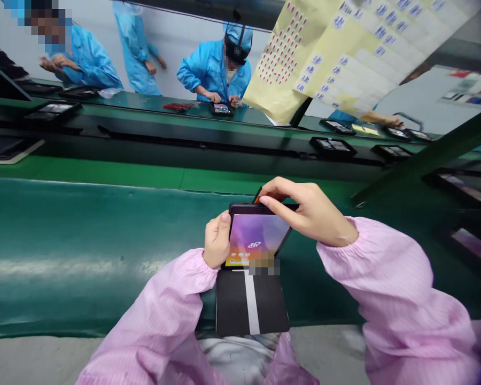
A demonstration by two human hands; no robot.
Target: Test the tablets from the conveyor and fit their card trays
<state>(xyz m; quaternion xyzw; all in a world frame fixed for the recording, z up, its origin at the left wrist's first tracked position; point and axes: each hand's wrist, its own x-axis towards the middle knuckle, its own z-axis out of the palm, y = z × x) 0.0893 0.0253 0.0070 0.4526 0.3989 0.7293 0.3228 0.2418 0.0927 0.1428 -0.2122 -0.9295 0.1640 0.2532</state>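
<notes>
The person wears a pale pink smock of finely striped fabric, with thin lengthwise lines running along both sleeves. The left sleeve and the right sleeve are full and baggy, falling in soft folds. Each ends in a gathered elastic cuff, the left cuff and the right cuff, puckered into small ruffles at the wrist. Low between the sleeves, a crumpled white-and-grey fabric shows. The left hand and the right hand are bare, with neatly rounded nails.
</notes>
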